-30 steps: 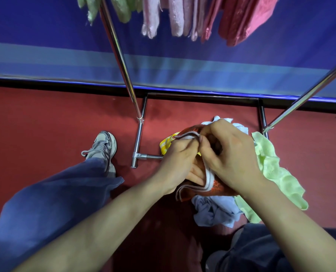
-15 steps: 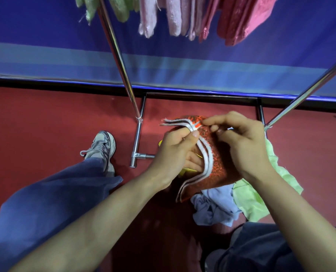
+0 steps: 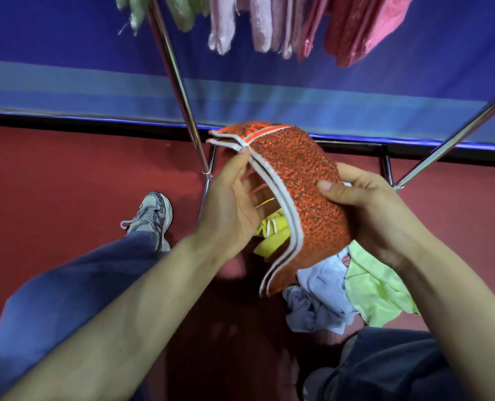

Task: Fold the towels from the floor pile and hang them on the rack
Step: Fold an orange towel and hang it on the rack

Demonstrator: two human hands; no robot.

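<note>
A folded orange speckled towel (image 3: 301, 183) with white striped edges is held up between both hands above the floor pile. My left hand (image 3: 232, 206) pinches its striped edge with thumb on top and fingers underneath. My right hand (image 3: 367, 209) grips the towel's right side, thumb pressed on the top face. Below lie the pile's yellow towel (image 3: 269, 235), pale blue towel (image 3: 318, 296) and light green towel (image 3: 376, 287). The chrome rack (image 3: 179, 91) rises in front, with green, pink and red towels (image 3: 272, 21) hanging from it at the top.
The rack's base bars (image 3: 386, 166) lie on the red floor, and a second slanted pole (image 3: 454, 140) rises at right. My left shoe (image 3: 153, 215) and blue trouser legs are at left and bottom. A blue wall stands behind the rack.
Both hands have lifted the orange towel up off the pile and toward the rack. The right hand slid from the top edge down to the towel's right side.
</note>
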